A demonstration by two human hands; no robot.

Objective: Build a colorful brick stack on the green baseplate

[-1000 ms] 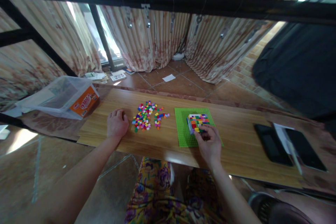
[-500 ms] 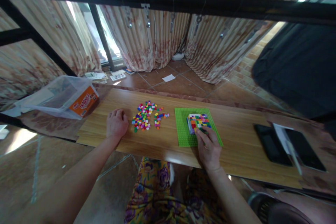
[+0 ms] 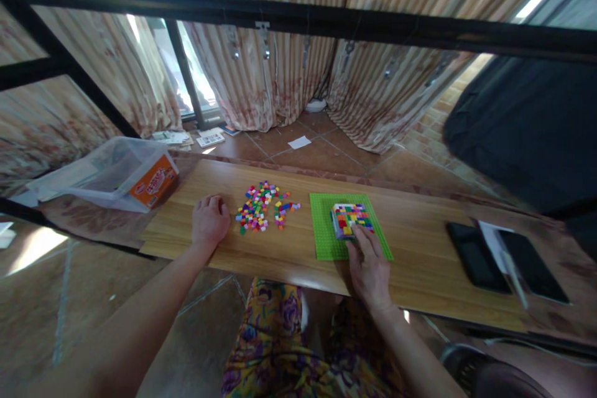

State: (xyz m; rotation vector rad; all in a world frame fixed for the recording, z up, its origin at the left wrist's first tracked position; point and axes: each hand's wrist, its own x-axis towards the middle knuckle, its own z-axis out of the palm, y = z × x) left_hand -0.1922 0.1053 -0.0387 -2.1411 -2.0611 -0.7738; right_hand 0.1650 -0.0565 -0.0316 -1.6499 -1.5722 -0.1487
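The multicoloured block of small plastic bricks (image 3: 349, 214) sits on the green studded baseplate (image 3: 323, 236), directly ahead of the right hand (image 3: 370, 270); its long axis appears to run left-right. Right fingertips contact the near edge; grip cannot be determined. The left hand (image 3: 209, 222), farther away, rests curled closed beside loose bricks (image 3: 254, 208).

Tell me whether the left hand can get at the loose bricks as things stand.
Probably yes: the left hand rests right beside the loose bricks on the wooden board, and the right hand is off at the green baseplate.
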